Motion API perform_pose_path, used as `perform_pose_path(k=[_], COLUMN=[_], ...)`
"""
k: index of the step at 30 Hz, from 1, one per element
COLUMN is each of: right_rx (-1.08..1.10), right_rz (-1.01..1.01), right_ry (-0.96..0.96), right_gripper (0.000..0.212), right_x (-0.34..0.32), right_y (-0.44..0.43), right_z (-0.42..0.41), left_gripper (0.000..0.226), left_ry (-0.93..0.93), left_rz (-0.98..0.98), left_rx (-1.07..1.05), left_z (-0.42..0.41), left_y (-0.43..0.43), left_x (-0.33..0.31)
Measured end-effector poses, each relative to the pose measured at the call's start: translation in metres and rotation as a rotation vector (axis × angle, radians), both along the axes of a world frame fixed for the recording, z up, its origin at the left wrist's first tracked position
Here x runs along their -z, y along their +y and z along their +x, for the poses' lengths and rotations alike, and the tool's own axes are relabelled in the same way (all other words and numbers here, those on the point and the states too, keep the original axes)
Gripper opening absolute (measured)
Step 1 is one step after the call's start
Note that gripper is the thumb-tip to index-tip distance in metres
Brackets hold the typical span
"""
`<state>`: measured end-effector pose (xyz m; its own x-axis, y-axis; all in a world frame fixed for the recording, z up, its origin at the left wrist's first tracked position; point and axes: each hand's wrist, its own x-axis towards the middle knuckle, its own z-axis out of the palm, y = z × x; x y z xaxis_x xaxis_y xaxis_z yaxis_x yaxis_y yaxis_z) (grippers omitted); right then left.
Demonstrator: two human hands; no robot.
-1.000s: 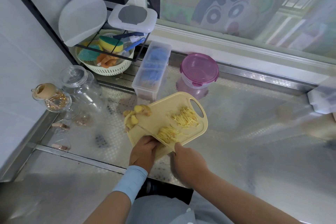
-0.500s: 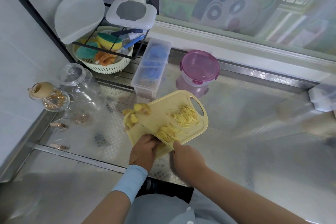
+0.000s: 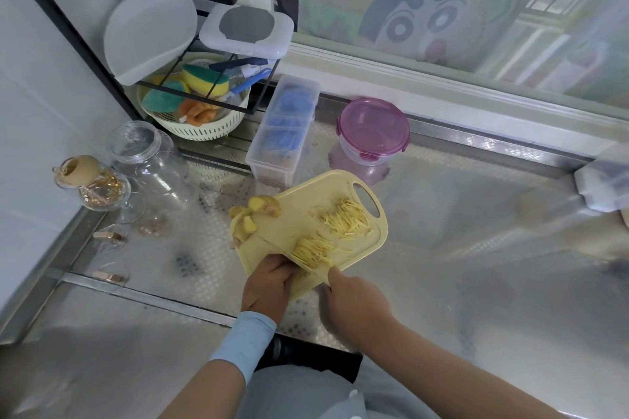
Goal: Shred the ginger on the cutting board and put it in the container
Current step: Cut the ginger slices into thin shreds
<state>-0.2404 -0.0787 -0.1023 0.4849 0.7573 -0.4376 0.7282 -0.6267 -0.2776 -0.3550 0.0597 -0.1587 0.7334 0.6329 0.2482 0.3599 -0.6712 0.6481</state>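
My left hand (image 3: 269, 286) curls onto yellow ginger shreds (image 3: 311, 250) on the pale-yellow plastic cutting board (image 3: 299, 207); my right hand (image 3: 354, 299) grips a thin-bladed knife (image 3: 284, 249).

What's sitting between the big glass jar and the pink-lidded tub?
A long clear plastic box with blue things inside stands between the glass jar and the pink-lidded tub on the counter; the head view shows it.

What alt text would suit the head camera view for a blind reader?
Two hands shred ginger on a yellow cutting board: the left hand curls over the near pile, the right hand holds a knife beside it. A pink-lidded container stands behind on the steel counter.
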Motion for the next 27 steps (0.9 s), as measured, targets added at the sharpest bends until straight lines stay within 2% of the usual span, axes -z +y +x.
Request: perform_pose_path(k=[6, 11, 18, 23, 27], right_rx=[-0.006, 0.003, -0.018, -0.042, -0.031], right_rz=[0.012, 0.004, -0.027, -0.048, -0.050], right_ry=[-0.001, 0.000, 0.023, 0.013, 0.015], right_gripper=[0.010, 0.019, 0.004, 0.015, 0.015], right_x=[0.000, -0.002, 0.001, 0.005, 0.005], right_y=[0.002, 0.001, 0.016, 0.035, 0.033], right_z=[0.000, -0.003, 0.001, 0.004, 0.002], left_gripper=[0.029, 0.029, 0.030, 0.029, 0.030], left_ry=[-0.002, 0.013, 0.010, -0.018, -0.001], left_rz=[0.006, -0.005, -0.092, -0.029, -0.038], left_rx=[-0.007, -0.007, 0.008, 0.055, -0.007], left_z=[-0.001, -0.002, -0.003, 0.000, -0.001], left_y=[0.000, 0.000, 0.000, -0.001, -0.007], left_x=[0.002, 0.004, 0.004, 0.001, 0.001])
